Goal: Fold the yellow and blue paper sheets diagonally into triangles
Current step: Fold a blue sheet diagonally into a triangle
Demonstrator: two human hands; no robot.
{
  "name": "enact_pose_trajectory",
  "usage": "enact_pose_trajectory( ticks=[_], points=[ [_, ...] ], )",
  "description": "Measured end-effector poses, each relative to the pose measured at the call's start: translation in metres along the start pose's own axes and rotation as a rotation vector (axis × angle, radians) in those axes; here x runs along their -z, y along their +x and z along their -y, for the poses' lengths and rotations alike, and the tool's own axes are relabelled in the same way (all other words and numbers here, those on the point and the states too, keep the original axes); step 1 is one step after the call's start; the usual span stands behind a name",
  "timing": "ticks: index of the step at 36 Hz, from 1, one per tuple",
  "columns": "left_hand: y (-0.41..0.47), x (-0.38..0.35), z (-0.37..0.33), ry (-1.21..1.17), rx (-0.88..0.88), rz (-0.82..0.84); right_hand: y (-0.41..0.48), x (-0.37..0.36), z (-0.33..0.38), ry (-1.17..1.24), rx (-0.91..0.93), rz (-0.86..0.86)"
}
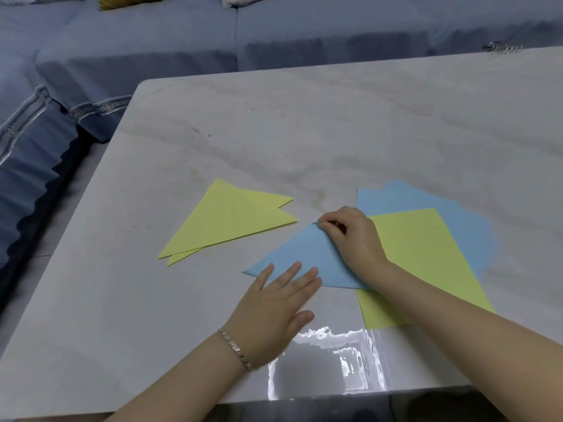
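The right grip (327, 223) pinches the thin, limp blue sheet's (300, 254) apex; the flat-open left grip (280, 303) pins its slippery lower edge.

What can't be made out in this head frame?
- Right corner of the folded blue paper triangle: head view, hidden under the right hand and wrist.
- How many flat blue sheets lie in the stack: head view, covered by the flat yellow sheet.
- Small metallic object at the pale table's far right edge: head view, too small and blurred to identify.
- Both elbows: cut off by the bottom frame edge.
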State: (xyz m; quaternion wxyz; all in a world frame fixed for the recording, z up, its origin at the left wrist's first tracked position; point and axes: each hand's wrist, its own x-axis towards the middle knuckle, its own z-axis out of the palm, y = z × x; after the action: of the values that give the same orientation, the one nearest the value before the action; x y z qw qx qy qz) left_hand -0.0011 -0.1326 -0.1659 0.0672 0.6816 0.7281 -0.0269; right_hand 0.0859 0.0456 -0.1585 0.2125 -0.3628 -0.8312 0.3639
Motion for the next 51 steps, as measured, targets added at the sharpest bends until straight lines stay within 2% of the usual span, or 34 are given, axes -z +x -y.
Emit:
enact_pose_trajectory(
  ticks=[11, 17, 23, 26, 28, 30, 32, 35, 38, 41, 44, 51],
  points=[
    [-0.038, 0.007, 0.042, -0.065, 0.176, -0.056, 0.0, -0.001, -0.002, -0.005, 0.011, -0.014],
    [-0.05, 0.009, 0.05, -0.129, 0.353, -0.146, 0.0, -0.002, -0.003, -0.013, 0.016, -0.022],
    [-0.045, 0.016, 0.043, -0.249, 0.589, -0.433, 0.0, -0.002, -0.003, -0.02, 0.009, -0.023],
    [-0.026, 0.024, 0.031, -0.277, 0.494, -0.52, 0.0, -0.002, -0.002, -0.011, -0.005, -0.02],
    [-0.007, 0.026, 0.021, -0.264, 0.307, -0.478, 0.0, -0.002, -0.002, -0.012, -0.008, -0.016],
    [0.009, 0.021, 0.01, -0.185, 0.169, -0.353, 0.001, -0.002, -0.002, -0.019, -0.009, -0.018],
    [0.019, 0.013, 0.005, -0.128, 0.19, -0.234, 0.001, -0.002, -0.001, -0.021, -0.014, -0.014],
    [0.023, -0.005, 0.002, -0.089, 0.253, -0.155, -0.001, -0.002, 0.0, -0.073, 0.005, -0.026],
    [0.022, -0.01, 0.004, -0.049, 0.276, -0.099, -0.015, -0.004, 0.009, -0.196, 0.14, -0.093],
    [0.022, -0.008, 0.003, -0.063, 0.282, -0.081, -0.048, -0.008, 0.019, -0.288, 0.321, 0.053],
    [0.022, -0.008, 0.003, -0.076, 0.286, -0.079, -0.08, -0.011, 0.011, -0.414, 0.423, 0.186],
    [0.022, -0.006, -0.001, -0.117, 0.294, -0.11, -0.1, 0.013, -0.015, -0.528, 0.499, 0.073]
  ],
)
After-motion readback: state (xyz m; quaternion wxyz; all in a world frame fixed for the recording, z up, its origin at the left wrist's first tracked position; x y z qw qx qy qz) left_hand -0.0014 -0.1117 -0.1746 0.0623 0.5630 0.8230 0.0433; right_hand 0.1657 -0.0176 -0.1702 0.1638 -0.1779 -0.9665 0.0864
